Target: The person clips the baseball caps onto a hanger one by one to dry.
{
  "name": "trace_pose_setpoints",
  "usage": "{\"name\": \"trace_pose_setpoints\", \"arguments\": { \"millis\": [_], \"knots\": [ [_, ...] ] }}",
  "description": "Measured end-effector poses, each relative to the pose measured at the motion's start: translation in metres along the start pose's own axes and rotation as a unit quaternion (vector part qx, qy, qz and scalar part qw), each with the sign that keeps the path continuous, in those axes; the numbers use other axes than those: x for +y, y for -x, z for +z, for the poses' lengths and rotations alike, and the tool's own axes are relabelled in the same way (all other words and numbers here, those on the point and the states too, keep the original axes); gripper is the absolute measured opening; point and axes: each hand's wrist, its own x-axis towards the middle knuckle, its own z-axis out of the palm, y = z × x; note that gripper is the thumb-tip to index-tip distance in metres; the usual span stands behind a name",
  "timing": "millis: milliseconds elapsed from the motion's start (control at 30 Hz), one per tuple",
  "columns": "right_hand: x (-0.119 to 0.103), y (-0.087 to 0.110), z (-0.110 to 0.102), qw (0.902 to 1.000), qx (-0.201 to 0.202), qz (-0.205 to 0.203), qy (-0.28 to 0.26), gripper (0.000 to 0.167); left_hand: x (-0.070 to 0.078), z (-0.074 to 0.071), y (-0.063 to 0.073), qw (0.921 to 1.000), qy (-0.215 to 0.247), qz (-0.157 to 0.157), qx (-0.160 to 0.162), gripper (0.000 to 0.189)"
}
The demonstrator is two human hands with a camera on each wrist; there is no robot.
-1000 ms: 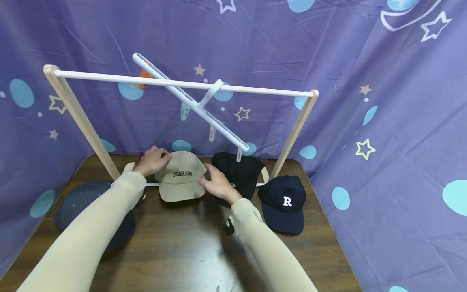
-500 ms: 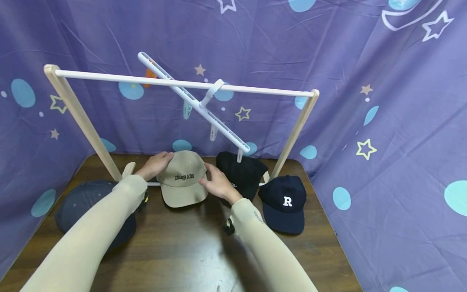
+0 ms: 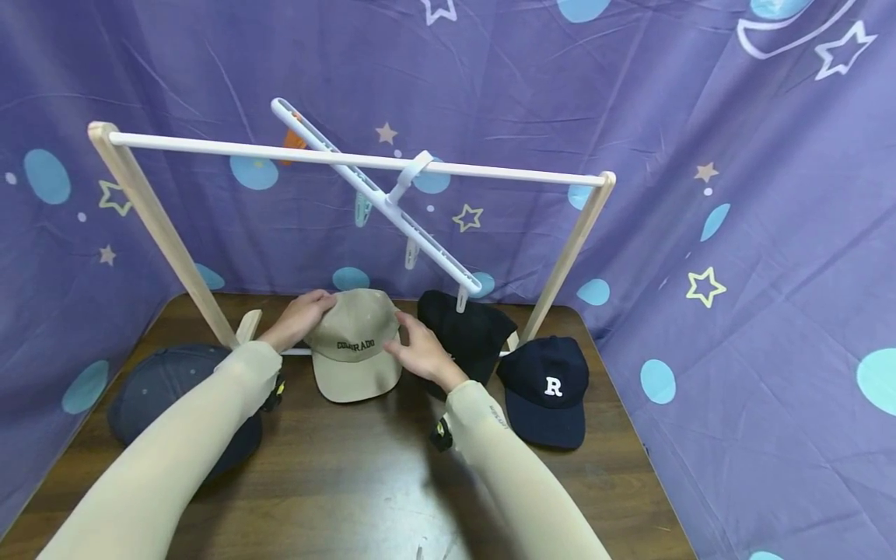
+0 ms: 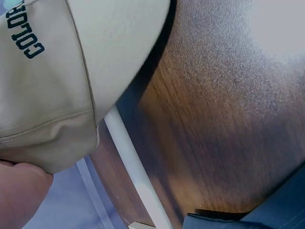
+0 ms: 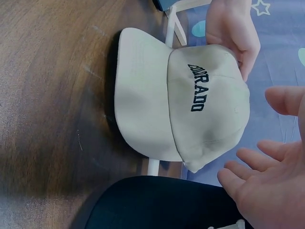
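Observation:
A beige baseball cap point(image 3: 358, 317) lettered COLORADO faces me at the rack's foot, its brim over the lower white bar point(image 4: 133, 167). My left hand point(image 3: 297, 320) holds the cap's left side; its thumb point(image 4: 24, 193) lies against the fabric edge in the left wrist view, while its other fingers go behind the crown. On the other side, my right hand point(image 3: 423, 354) is by the cap, fingers spread. The right wrist view shows a gap between that hand point(image 5: 271, 176) and the crown.
A wooden rack with a white top rail point(image 3: 280, 154) carries a slanting white hanger point(image 3: 385, 204) with several clips point(image 3: 411, 253). A black cap point(image 3: 465, 334) and a navy R cap point(image 3: 546, 389) lie right; a dark blue-grey cap point(image 3: 164, 381) lies left, partly under my sleeve.
The beige cap has shifted slightly right and towards me, its brim now lower in view. My left hand has moved right with it; the right hand stays nearly in place. The hanger has turned slightly.

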Motion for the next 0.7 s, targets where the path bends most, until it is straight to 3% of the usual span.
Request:
{"name": "trace_pose_setpoints", "arguments": {
  "millis": [200, 500, 700],
  "knots": [
    [0.001, -0.001, 0.002, 1.0000, 0.006, -0.004, 0.002, 0.068, 0.006, 0.001, 0.003, 0.9997, -0.011, 0.019, 0.007, 0.046],
    [0.001, 0.001, 0.001, 0.9999, 0.008, 0.005, 0.013, 0.064, 0.016, 0.009, 0.009, 0.9981, 0.008, 0.058, 0.017, 0.044],
    [-0.002, -0.002, 0.001, 0.9998, 0.013, -0.003, 0.017, 0.064, 0.021, 0.008, 0.014, 0.9965, 0.005, 0.083, 0.009, 0.043]
  ]
}}
